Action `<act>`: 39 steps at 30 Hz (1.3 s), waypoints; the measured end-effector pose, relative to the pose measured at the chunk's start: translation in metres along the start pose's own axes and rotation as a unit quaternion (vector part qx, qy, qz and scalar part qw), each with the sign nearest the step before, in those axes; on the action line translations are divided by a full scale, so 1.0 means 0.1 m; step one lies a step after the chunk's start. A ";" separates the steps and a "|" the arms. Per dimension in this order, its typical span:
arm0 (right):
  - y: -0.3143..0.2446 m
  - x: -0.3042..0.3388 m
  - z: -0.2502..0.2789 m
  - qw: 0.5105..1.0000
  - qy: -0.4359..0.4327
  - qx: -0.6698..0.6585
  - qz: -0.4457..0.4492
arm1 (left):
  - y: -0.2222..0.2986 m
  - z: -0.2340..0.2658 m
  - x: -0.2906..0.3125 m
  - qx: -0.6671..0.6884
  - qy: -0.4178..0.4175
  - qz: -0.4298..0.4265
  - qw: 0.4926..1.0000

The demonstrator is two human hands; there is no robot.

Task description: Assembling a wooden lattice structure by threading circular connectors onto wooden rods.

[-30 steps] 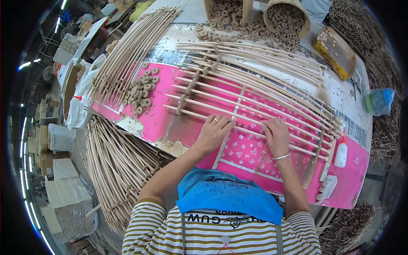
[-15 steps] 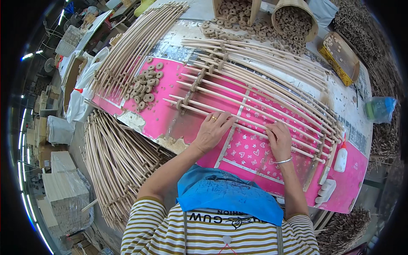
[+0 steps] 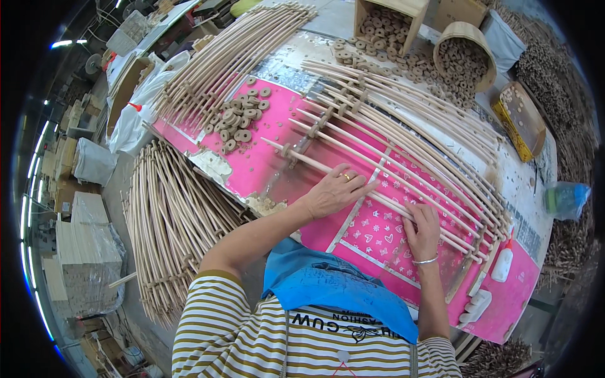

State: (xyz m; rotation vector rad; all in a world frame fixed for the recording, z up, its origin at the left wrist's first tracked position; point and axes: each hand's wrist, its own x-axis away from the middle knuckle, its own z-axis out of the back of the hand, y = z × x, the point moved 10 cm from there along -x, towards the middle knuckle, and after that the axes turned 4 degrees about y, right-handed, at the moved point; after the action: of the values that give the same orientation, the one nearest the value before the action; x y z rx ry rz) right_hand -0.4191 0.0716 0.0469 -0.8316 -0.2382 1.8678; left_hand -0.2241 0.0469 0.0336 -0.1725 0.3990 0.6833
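Note:
Long pale wooden rods (image 3: 353, 143) lie fanned across the pink table cover, with brown discs (image 3: 313, 130) around them near their left ends. At the near side of the fan, my left hand (image 3: 337, 192) is closed over the nearest rods (image 3: 307, 160), palm down. Farther right along these rods, my right hand (image 3: 421, 232) pinches them between thumb and fingers. Two rods appear to run close together between my hands; the fingers partly hide them. A disc (image 3: 287, 150) sits around the nearest rod's left end.
Loose discs (image 3: 236, 120) are piled on the pink cover (image 3: 252, 170). More spill from a bucket (image 3: 488, 47) and a wooden box (image 3: 413, 28) at the back. Glue bottles (image 3: 502, 264) stand at right. Bundled rods (image 3: 170, 233) lie beside the table at left.
The view has shifted, so the table appears farther right and lower. The nearest two rods, apart before at their left ends, now run close together under my hands. Both hands keep hold.

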 end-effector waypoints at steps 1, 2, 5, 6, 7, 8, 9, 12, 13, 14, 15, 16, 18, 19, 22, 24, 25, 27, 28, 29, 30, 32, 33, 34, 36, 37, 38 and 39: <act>-0.04 0.00 0.02 1.000 0.008 0.002 0.016 | 0.00 0.06 0.00 -0.015 0.024 -0.011 1.000; -0.04 -0.01 0.03 1.000 0.007 0.001 0.022 | -0.02 0.07 0.00 -0.018 0.026 -0.007 0.999; -0.05 0.00 -0.01 1.000 -0.014 0.006 0.024 | -0.03 0.06 0.00 0.004 0.031 -0.001 0.999; -0.06 0.01 -0.02 0.999 -0.012 0.009 0.028 | -0.02 0.04 0.01 0.002 0.035 0.002 0.999; -0.06 0.04 -0.01 0.999 -0.010 0.012 0.032 | -0.01 0.02 0.02 0.010 0.037 0.011 0.999; -0.06 0.02 0.01 0.999 0.002 0.010 0.044 | -0.02 -0.01 0.02 0.020 0.039 0.020 0.999; -0.07 0.03 0.01 0.999 0.001 0.011 0.046 | -0.03 -0.01 -0.01 0.020 0.029 0.030 0.999; -0.07 0.01 0.01 0.999 -0.003 0.004 0.036 | -0.08 0.05 -0.02 0.043 0.050 0.034 0.997; -0.11 -0.01 0.03 0.999 0.002 0.006 0.042 | -0.09 0.09 -0.02 0.040 0.051 0.038 0.997; -0.15 -0.04 0.04 0.999 0.006 0.007 0.049 | -0.12 0.13 0.00 0.051 0.039 0.051 0.997; -0.25 -0.09 0.07 0.998 0.003 -0.001 0.059 | -0.15 0.21 0.05 0.059 0.027 0.069 0.995; -0.35 -0.17 0.11 0.997 0.000 0.012 0.078 | -0.17 0.31 0.09 0.053 0.027 0.073 0.996; -0.53 -0.31 0.21 0.992 0.003 0.021 0.124 | -0.17 0.51 0.17 0.048 0.009 0.076 0.996; -0.67 -0.41 0.24 0.989 0.003 0.029 0.143 | -0.20 0.63 0.21 0.038 0.007 0.084 0.996; -1.18 -0.73 0.28 0.979 0.002 0.025 0.204 | -0.31 1.25 0.42 -0.015 0.039 0.130 0.991; -1.73 -0.92 0.32 0.962 0.032 0.041 0.268 | -0.45 1.82 0.75 -0.080 0.125 0.157 0.976; -1.94 -0.96 0.37 0.952 0.061 0.038 0.296 | -0.56 2.03 0.98 -0.118 0.107 0.200 0.967; -2.16 -0.98 0.38 0.940 0.098 0.000 0.327 | -0.79 2.48 1.57 -0.185 0.103 0.303 0.929; -2.25 -0.97 0.33 0.937 0.098 -0.009 0.336 | -0.95 2.68 2.02 -0.201 0.125 0.368 0.899; -2.27 -0.98 0.22 0.944 0.067 -0.033 0.323 | -0.94 3.06 2.25 -0.231 0.187 0.364 0.883; -2.29 -0.99 0.10 0.949 0.035 -0.058 0.309 | -1.01 3.36 2.53 -0.229 0.192 0.433 0.851; -2.33 -0.91 -0.12 0.947 0.001 -0.073 0.312 | -1.17 3.72 3.36 -0.340 0.121 0.570 0.738; -2.33 -0.87 -0.20 0.948 -0.012 -0.080 0.309 | -1.14 3.91 3.65 -0.362 0.169 0.549 0.734; -2.31 -0.84 -0.29 0.949 -0.031 -0.090 0.301 | -1.15 4.04 3.99 -0.375 0.166 0.581 0.703; -2.31 -0.81 -0.36 0.950 -0.050 -0.098 0.294 | -1.15 4.18 4.66 -0.397 0.153 0.636 0.643; -2.30 -0.80 -0.41 0.951 -0.068 -0.103 0.283 | -1.16 4.22 4.96 -0.408 0.144 0.660 0.614; -2.26 -0.80 -0.46 0.952 -0.073 -0.111 0.275 | -1.18 4.21 5.15 -0.407 0.145 0.661 0.614; -2.26 -0.79 -0.47 0.952 -0.072 -0.109 0.276 | -1.21 4.20 5.38 -0.410 0.135 0.682 0.590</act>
State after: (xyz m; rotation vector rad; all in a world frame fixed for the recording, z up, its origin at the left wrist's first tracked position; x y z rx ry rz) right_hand -0.2046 0.0944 0.1621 -0.9815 -0.3326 2.4669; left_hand 0.3590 0.3841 0.1972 -0.9212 0.4330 2.4203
